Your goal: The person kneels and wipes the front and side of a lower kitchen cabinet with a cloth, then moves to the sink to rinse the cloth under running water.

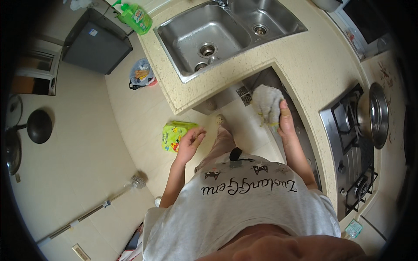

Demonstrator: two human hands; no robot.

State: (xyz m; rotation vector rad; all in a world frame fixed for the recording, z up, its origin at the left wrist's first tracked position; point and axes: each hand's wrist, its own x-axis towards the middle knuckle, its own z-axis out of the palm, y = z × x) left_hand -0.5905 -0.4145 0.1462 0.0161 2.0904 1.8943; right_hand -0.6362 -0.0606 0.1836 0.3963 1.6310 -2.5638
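Note:
A light grey cloth point(267, 99), greenish-yellow along its lower edge, hangs from my right hand point(286, 120), the thumb pressed on its side. It is held to the right of the floor tiles, near the curved counter edge. My left hand point(192, 140) holds nothing; its fingers are curled loosely and slightly apart. In this view it overlaps a bright green patterned bag or box point(169, 137) that appears lower down, by the floor.
A speckled counter point(225, 70) holds a double steel sink point(209, 29) and a green pump bottle point(138, 19). On the right are a gas stove point(347, 130) and a metal pan point(378, 115). A lined waste bin point(142, 70) stands on the floor.

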